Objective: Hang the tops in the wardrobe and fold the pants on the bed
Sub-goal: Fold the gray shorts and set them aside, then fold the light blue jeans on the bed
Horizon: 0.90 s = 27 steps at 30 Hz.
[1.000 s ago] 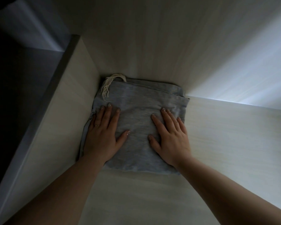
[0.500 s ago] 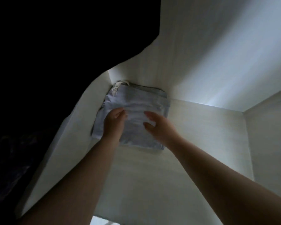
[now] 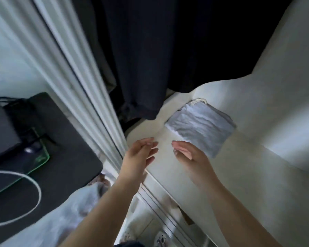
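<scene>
Folded grey pants (image 3: 202, 127) with a pale drawstring lie flat on the white wardrobe shelf (image 3: 253, 168), at its back left corner. My left hand (image 3: 141, 154) hovers in front of the shelf's left part with fingers relaxed, holding nothing. My right hand (image 3: 187, 154) hangs just short of the pants' near edge, fingers loose, not touching the cloth. Dark tops (image 3: 150, 56) hang in the wardrobe above and to the left of the pants.
A white ribbed wardrobe door edge (image 3: 78, 86) runs diagonally at the left. Beyond it a black desk (image 3: 43, 175) carries a dark device, a green-edged mat and a white cable. Pale cloth (image 3: 64, 216) lies below my left arm. Drawer fronts (image 3: 161, 209) sit under the shelf.
Both hands have lifted off the folded pants and drawn back toward me. My view has pulled out of the wardrobe, so the door, desk and hanging tops now show.
</scene>
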Available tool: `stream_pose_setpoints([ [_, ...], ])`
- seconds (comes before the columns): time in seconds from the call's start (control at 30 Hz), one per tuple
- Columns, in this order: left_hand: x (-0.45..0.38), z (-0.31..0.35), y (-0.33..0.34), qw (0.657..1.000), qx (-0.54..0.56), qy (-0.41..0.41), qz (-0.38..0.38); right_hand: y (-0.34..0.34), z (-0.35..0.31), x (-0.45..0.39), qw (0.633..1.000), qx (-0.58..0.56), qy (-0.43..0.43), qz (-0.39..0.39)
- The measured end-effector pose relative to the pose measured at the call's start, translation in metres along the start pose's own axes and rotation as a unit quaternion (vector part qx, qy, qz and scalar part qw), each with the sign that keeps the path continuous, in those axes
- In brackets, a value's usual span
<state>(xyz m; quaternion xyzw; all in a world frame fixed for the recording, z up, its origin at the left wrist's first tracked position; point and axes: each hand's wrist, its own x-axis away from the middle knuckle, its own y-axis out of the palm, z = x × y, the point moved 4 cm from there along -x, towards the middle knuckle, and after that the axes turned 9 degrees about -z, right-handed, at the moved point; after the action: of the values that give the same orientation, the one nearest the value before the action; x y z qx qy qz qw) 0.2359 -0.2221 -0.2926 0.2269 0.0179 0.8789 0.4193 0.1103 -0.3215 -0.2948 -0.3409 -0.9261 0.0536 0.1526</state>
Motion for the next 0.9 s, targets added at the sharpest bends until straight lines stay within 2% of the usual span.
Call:
stream_pose_setpoints([
  [0.13, 0.066, 0.021, -0.063, 0.998, 0.04, 0.04, 0.032, 0.063, -0.049, 0.026, 0.992, 0.032, -0.045, -0.111],
  [0.27, 0.129, 0.032, -0.109, 0.985, 0.13, 0.088, 0.067, 0.122, -0.093, 0.053, 0.978, 0.035, -0.101, -0.182],
  [0.47, 0.254, 0.034, -0.209, 0.964, 0.128, 0.157, 0.174, 0.246, -0.138, 0.125, 0.937, 0.044, -0.183, -0.293],
  [0.67, 0.42, 0.001, -0.319, 0.91, 0.155, 0.207, 0.324, 0.398, -0.151, 0.235, 0.871, 0.068, -0.234, -0.427],
  [0.9, 0.611, -0.063, -0.405, 0.815, 0.207, 0.248, 0.482, 0.559, -0.139, 0.378, 0.767, 0.062, -0.228, -0.597],
])
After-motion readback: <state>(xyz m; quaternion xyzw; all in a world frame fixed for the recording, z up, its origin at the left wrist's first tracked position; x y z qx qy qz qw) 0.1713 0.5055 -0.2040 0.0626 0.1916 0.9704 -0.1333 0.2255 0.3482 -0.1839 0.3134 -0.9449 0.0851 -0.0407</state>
